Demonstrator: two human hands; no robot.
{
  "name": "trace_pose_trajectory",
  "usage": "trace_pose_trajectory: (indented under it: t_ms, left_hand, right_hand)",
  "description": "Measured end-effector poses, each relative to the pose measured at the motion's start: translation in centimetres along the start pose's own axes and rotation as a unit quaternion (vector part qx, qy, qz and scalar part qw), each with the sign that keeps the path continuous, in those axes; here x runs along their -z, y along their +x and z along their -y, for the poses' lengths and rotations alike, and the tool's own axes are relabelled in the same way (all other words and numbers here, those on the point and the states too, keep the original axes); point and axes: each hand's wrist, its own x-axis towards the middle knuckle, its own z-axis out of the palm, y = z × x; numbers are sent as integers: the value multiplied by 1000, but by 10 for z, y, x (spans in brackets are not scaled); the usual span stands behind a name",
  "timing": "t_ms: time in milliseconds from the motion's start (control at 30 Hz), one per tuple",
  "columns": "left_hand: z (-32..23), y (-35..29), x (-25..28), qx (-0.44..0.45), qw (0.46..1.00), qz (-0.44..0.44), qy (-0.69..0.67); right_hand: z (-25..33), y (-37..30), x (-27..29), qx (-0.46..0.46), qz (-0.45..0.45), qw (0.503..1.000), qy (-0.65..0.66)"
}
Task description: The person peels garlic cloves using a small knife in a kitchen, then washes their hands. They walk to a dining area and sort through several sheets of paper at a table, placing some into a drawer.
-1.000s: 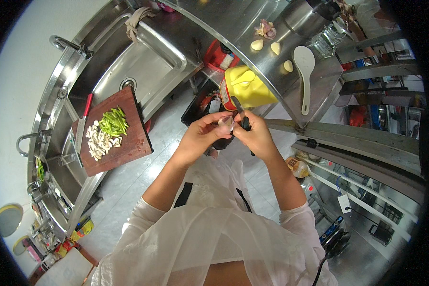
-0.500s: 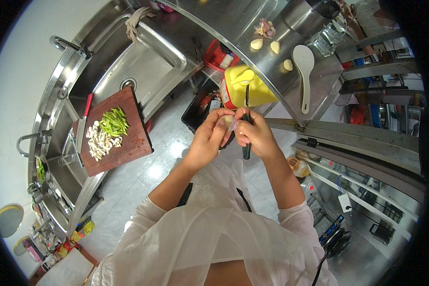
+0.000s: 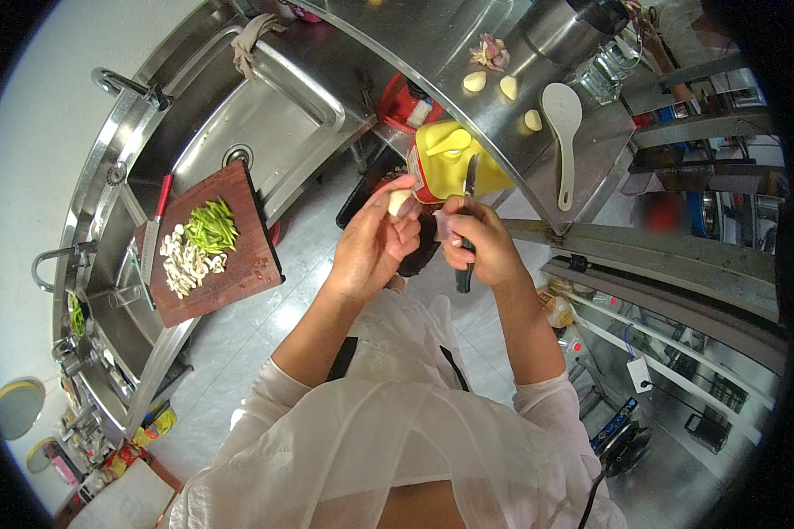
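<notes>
Between the fingertips of my left hand (image 3: pixel 370 242) is a pale garlic clove (image 3: pixel 400 204), mostly bare, with some purplish skin beside my thumb. My right hand (image 3: pixel 483 242) is closed around the dark handle of a small paring knife (image 3: pixel 470 181), its blade pointing away from me. A loose flap of garlic skin (image 3: pixel 442 226) hangs at my right thumb and finger. Both hands are in the air, a short way apart, in front of a yellow jug (image 3: pixel 468 176). On the steel counter lie several peeled cloves (image 3: pixel 508 86) and part of a garlic bulb (image 3: pixel 491 55).
A white rice paddle (image 3: pixel 563 132) lies on the steel counter (image 3: pixel 520 150) at the right. Left, a brown cutting board (image 3: pixel 256 273) rests over the sink edge with sliced green peppers (image 3: pixel 211 226), sliced mushrooms (image 3: pixel 182 267) and a red-handled knife (image 3: pixel 157 225). A black bin (image 3: pixel 355 207) stands below my hands.
My hands have moved apart, the left one leftward with the garlic clove, the right one rightward with the knife. A piece of skin has come away with my right fingers.
</notes>
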Motion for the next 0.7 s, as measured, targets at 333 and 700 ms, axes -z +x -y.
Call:
trace_pose_trajectory:
  t_ms: [333,700]
  left_hand:
    - [-4,-3,4,-9,985,-23,172]
    - [-3,-5,2,46,964,-39,257]
  right_hand:
    - [-3,2,-8,251,-135,867,-408]
    - [2,1,-9,313,-85,782,-531]
